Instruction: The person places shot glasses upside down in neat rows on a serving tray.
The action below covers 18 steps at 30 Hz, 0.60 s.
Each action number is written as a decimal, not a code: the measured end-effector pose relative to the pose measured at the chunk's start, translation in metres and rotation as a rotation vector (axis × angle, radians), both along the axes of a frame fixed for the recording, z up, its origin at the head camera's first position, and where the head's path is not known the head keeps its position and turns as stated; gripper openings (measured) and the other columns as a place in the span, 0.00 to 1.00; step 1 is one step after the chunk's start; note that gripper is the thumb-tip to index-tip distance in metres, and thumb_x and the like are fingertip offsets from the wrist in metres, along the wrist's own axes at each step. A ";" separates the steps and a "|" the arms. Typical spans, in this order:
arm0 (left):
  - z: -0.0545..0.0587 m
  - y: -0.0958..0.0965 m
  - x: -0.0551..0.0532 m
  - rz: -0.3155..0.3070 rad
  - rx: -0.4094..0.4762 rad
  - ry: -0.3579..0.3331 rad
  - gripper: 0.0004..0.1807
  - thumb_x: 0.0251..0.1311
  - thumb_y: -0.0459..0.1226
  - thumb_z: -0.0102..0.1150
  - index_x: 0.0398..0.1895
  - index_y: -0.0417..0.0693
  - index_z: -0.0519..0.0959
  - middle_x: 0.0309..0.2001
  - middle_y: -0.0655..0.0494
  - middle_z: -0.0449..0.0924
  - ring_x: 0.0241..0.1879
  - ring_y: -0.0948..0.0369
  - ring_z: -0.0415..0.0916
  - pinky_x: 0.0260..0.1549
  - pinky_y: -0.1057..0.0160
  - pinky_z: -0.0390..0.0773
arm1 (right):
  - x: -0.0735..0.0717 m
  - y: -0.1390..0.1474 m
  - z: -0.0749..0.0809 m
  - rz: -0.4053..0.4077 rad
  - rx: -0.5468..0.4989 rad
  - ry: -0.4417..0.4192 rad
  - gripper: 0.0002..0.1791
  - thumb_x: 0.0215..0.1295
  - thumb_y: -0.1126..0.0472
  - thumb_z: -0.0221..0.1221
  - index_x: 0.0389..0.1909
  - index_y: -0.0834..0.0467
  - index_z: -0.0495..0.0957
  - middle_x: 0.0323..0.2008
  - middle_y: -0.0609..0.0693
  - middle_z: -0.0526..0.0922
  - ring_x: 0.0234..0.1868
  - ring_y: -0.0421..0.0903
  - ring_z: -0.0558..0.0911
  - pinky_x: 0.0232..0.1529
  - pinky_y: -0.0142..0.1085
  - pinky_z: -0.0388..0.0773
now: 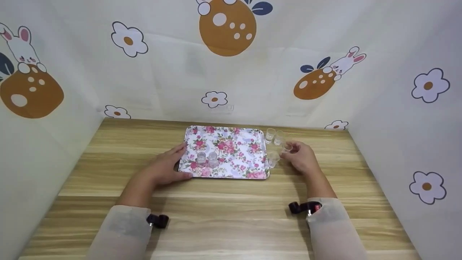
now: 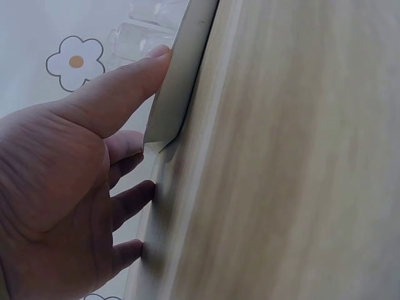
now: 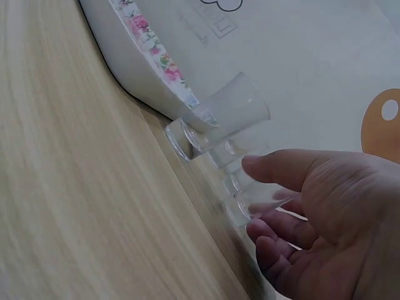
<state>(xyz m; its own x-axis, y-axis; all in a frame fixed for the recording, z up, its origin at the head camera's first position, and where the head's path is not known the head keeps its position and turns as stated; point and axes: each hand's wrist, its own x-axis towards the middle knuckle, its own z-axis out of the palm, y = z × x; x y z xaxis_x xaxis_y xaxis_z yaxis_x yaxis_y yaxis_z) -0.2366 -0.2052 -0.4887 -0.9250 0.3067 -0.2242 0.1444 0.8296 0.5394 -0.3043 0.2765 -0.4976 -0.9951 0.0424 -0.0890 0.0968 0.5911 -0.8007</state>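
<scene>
A white tray [image 1: 238,164] with pink flowers lies on the wooden table. My left hand [image 1: 164,168] holds its front left corner, the thumb [image 2: 134,90] on the front rim and the fingers along the left side. Two small clear shot glasses stand on the tray, a left one [image 1: 201,159] and a right one [image 1: 213,159]. Beyond the tray's right edge, my right hand [image 1: 302,158] grips another shot glass [image 3: 237,209] between thumb and fingers. A further glass [image 3: 228,112] stands nearer, close to the tray's right edge.
Two more clear glasses, one left [image 1: 270,135] and one right [image 1: 278,137], stand by the tray's back right corner. A patterned cloth wall [image 1: 173,79] rises behind the table [image 1: 231,216] and along both sides.
</scene>
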 end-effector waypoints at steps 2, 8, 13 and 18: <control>0.000 0.000 0.001 0.000 0.003 0.008 0.60 0.63 0.64 0.70 0.89 0.53 0.49 0.90 0.57 0.39 0.87 0.36 0.42 0.83 0.27 0.46 | 0.000 0.001 -0.001 0.000 0.053 -0.002 0.33 0.62 0.58 0.73 0.67 0.64 0.79 0.61 0.63 0.85 0.63 0.58 0.82 0.70 0.48 0.79; -0.001 -0.001 0.001 -0.013 0.005 0.029 0.60 0.63 0.64 0.69 0.89 0.51 0.50 0.90 0.54 0.41 0.86 0.34 0.43 0.82 0.26 0.48 | 0.000 0.001 -0.002 -0.004 0.111 0.005 0.27 0.62 0.58 0.72 0.62 0.63 0.84 0.55 0.62 0.87 0.57 0.56 0.83 0.65 0.48 0.80; 0.000 -0.001 0.001 -0.019 -0.004 0.034 0.60 0.63 0.65 0.69 0.89 0.51 0.49 0.90 0.54 0.41 0.86 0.34 0.44 0.82 0.26 0.47 | 0.000 0.001 -0.002 -0.012 0.112 0.008 0.28 0.62 0.57 0.72 0.63 0.62 0.83 0.56 0.62 0.87 0.58 0.57 0.83 0.65 0.48 0.80; 0.001 -0.001 0.001 -0.020 -0.013 0.037 0.60 0.63 0.65 0.69 0.89 0.52 0.49 0.90 0.54 0.40 0.86 0.35 0.44 0.82 0.27 0.47 | 0.001 -0.001 0.003 -0.045 0.068 0.044 0.28 0.66 0.55 0.71 0.65 0.61 0.83 0.57 0.61 0.87 0.59 0.55 0.83 0.63 0.45 0.81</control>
<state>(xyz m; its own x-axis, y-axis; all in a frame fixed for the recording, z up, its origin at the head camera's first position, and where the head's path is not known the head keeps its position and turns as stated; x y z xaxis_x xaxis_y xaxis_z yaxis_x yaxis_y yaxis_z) -0.2353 -0.2060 -0.4878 -0.9266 0.3222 -0.1940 0.1806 0.8335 0.5222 -0.3032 0.2760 -0.4946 -0.9950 0.0919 -0.0402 0.0900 0.6402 -0.7629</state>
